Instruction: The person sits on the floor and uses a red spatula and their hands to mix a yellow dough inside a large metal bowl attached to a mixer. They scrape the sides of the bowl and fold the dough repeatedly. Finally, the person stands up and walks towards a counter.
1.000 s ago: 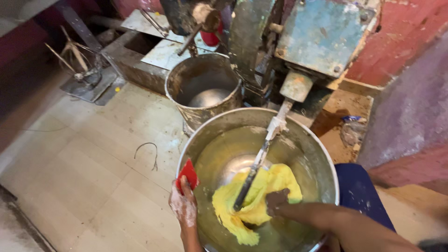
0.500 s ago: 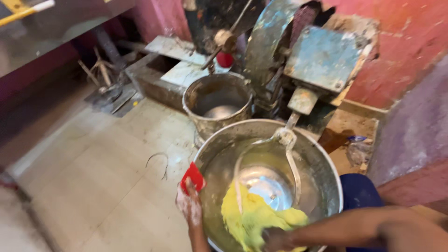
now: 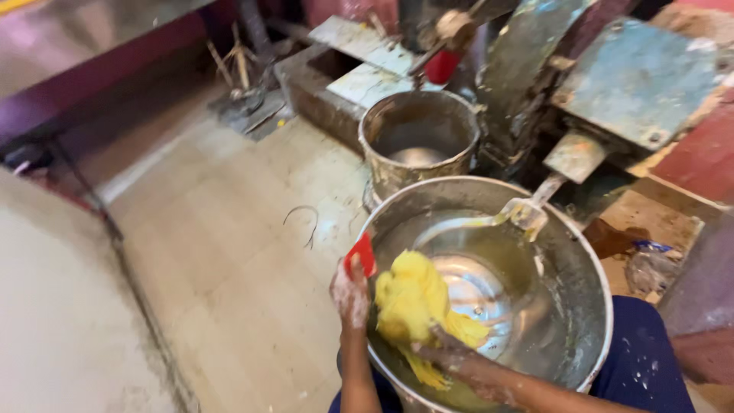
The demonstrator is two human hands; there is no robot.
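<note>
A large steel mixing bowl stands in front of me under a mixer arm with a flat paddle. A lump of yellow dough lies against the bowl's near left wall. My left hand, dusted with flour, grips a small red scraper at the bowl's left rim. My right hand is inside the bowl, its fingers under the dough's lower edge and smeared with it.
A smaller steel bucket stands behind the bowl on the tiled floor. A worn blue-grey mixer machine rises at the back right. A metal tray lies behind the bucket; a bent wire rests on the floor.
The view has swung left and nearer. The dough has shifted from the bowl's middle to its near left wall, and my right hand has moved left with it.
</note>
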